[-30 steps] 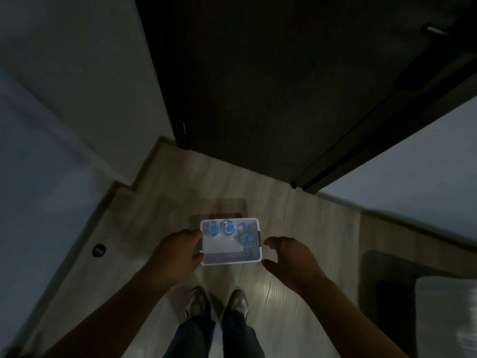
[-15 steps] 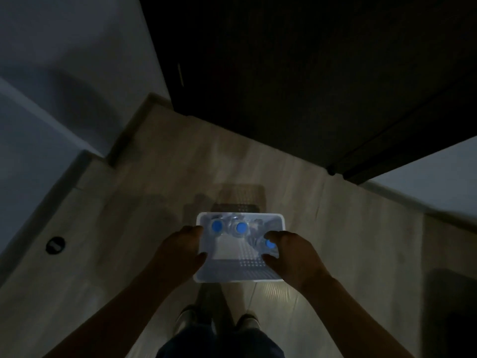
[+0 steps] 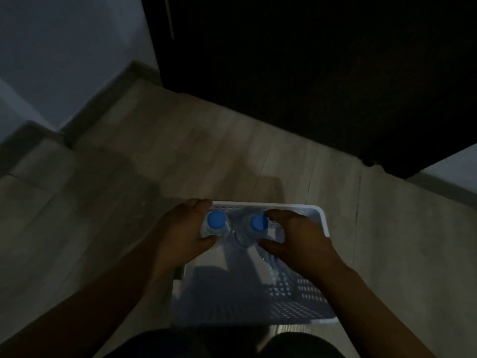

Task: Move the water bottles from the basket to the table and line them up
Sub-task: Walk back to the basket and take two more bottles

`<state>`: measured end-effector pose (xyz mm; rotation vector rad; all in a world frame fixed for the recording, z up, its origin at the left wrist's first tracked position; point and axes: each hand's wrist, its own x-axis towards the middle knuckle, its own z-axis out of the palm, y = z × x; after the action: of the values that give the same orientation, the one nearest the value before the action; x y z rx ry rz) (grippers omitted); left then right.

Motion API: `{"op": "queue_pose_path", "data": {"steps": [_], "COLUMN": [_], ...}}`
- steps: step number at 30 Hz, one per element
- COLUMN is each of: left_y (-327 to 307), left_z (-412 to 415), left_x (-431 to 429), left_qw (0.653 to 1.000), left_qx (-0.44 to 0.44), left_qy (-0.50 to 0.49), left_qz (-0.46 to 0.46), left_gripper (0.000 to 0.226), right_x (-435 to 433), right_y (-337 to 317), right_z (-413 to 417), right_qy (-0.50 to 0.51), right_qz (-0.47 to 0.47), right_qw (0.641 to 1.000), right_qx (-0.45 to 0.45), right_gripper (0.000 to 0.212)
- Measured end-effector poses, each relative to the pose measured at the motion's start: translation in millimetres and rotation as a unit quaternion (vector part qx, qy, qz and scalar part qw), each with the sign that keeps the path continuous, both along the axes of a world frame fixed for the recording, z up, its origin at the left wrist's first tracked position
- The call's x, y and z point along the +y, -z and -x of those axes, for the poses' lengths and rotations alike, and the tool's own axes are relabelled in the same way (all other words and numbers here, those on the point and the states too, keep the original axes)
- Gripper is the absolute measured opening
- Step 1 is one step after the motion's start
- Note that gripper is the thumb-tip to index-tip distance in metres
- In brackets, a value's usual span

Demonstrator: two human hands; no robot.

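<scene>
inside the basket (on the floor), left hand grips left bottle, right hand grips right bottle.

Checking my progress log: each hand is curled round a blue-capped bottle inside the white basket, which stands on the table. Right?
Not quite. The head view shows the basket standing on the wooden floor, not on a table. The rest holds: the left hand curls round the left bottle and the right hand round the right bottle.
</scene>
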<state>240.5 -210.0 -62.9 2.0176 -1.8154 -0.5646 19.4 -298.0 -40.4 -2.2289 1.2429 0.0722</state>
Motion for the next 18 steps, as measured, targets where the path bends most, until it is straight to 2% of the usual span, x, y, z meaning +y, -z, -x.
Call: {"op": "queue_pose_path", "data": {"steps": [5, 9, 12, 18], "left_y": [12, 26, 31, 46], "left_z": [2, -4, -6, -5], "left_x": [0, -5, -6, -10], "left_qw": [0.997, 0.996, 0.995, 0.989], "left_qx": [0.07, 0.08, 0.085, 0.147], "left_qy": [-0.017, 0.038, 0.034, 0.028], "left_qz": [0.01, -0.029, -0.032, 0.004], "left_gripper": [0.064, 0.059, 0.059, 0.037], "right_x": [0, 0, 1, 7], "right_y": [20, 35, 43, 58], "right_z": [0, 1, 1, -6], "right_qy": [0.038, 0.041, 0.058, 0.074], "right_qz": [0.016, 0.046, 0.048, 0.037], "right_qw": [0.996, 0.993, 0.989, 0.977], "right_qx": [-0.079, -0.105, -0.128, -0.195], "right_gripper": [0.055, 0.06, 0.06, 0.04]}}
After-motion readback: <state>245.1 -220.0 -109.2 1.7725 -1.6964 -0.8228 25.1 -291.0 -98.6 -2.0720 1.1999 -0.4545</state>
